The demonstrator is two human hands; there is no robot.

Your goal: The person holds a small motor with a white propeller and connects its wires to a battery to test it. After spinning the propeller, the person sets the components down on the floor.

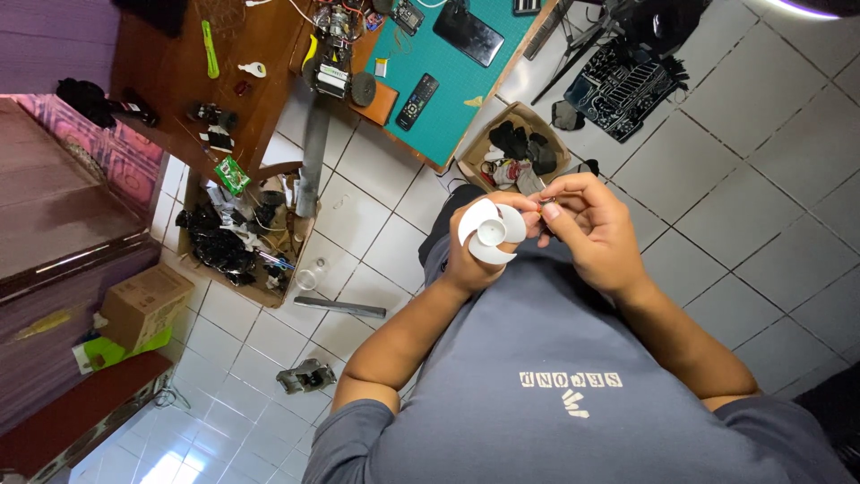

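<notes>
Left hand: the left hand [475,246] is closed around a white plastic fan blade [491,230], held up in front of the chest above the grey shirt [555,385].
Fan blade: white, with curved vanes around a round hub, its face turned toward the camera; it rests against the left palm.
Right hand: the right hand [591,229] is just beside the fan blade, its fingers [551,212] pinched narrow on a small dark part that is too small to make out.
Floor: white tiled floor [761,179] below, with a cardboard box [520,143] of dark parts near the hands.
Counter: a counter [251,54] with a green cutting mat [448,81] carrying a remote control [417,100], well apart from the hands.
</notes>
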